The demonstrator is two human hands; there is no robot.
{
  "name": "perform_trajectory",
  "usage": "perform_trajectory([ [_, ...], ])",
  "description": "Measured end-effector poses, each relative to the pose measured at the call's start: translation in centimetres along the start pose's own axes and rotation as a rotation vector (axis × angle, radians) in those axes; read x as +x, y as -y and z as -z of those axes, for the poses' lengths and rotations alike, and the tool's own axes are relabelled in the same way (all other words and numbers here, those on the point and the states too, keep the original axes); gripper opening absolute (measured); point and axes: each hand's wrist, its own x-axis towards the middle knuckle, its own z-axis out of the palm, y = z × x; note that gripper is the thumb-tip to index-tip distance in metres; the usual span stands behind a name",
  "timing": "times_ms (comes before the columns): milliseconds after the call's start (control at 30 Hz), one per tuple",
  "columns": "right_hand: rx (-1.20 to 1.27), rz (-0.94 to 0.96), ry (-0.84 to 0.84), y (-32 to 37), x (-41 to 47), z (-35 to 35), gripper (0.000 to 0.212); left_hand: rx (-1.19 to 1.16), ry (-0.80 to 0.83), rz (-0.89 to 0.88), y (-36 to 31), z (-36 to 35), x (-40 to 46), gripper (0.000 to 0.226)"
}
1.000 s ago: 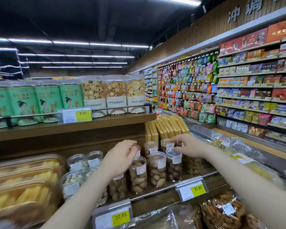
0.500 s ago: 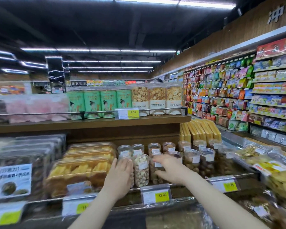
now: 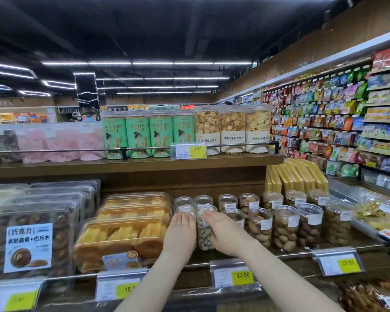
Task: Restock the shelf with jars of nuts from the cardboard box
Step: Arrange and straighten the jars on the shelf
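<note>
Now closer together vs 0.5 s ago: L hand (image 3: 181, 230) & R hand (image 3: 226, 233) flank front-row cashew jar (image 3: 205, 230) on lower shelf (image 3: 286, 255), fingers straight, pressed together. Bread packs (image 3: 122, 235) just left, more nut jars (image 3: 284, 228) right.

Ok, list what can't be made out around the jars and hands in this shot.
- Head view: cardboard box, nowhere in frame.
- Front-left jar, hidden by the left hand.
- Cashew jar: sides covered by both hands; right hand hides its label.
- Price tag: digits cut off by the left forearm.
</note>
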Motion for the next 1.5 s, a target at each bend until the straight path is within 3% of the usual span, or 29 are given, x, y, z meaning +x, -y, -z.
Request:
perform_trajectory([
  [367,0.136,-0.007,0.086,-1.9,-0.4,1.9,0.058,-0.088,-0.032,0.01,0.5,0.3,0.9,0.053],
  [600,0.123,-0.196,0.024,-9.2,-2.6,3.9,0.051,-0.343,-0.051,-0.125,-3.8,1.7,4.2,0.056],
  [800,0.121,-0.292,0.123,-13.2,-1.1,4.8,0.047,-0.466,0.101,-0.134,-6.3,0.9,9.9,0.055],
  [1067,0.218,-0.3,0.22,-13.0,1.1,4.3,0.047,-0.386,0.06,-0.055,-5.8,-1.2,10.3,0.068],
  [1300,0.204,-0.259,0.222,-12.6,0.9,4.5,0.046,-0.384,0.067,-0.035,-5.8,-1.1,10.2,0.059],
  [1400,0.241,-0.234,0.107,-12.7,-0.4,5.0,0.044,-0.419,-0.015,-0.053,-6.0,-0.2,9.3,0.06],
  [1500,0.192,-0.169,-0.017,-12.2,-4.1,5.3,0.042,-0.494,-0.113,-0.185,-7.3,0.7,5.9,0.059],
])
